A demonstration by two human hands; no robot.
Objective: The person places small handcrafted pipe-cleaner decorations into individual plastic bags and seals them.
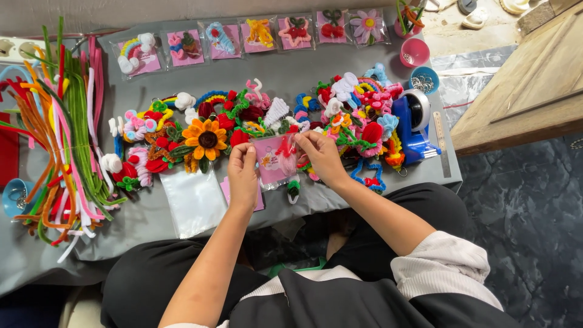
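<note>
We see our two bare forearms; the left hand (243, 176) lies at about ten o'clock from our lap, the right hand (322, 157) at about one o'clock. Neither wrist carries a watch or band. At five o'clock a white ribbed sleeve (446, 261) is pushed up past the elbow. Our top (340, 300) looks dark grey with a white stripe, though it may be an apron. Black trousers (152, 279) cover both knees.

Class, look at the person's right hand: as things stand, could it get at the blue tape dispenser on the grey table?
Probably yes. The right hand is busy gripping a small clear bag with a pink card, but the blue tape dispenser stands just to its right with nothing stacked over it.
</note>
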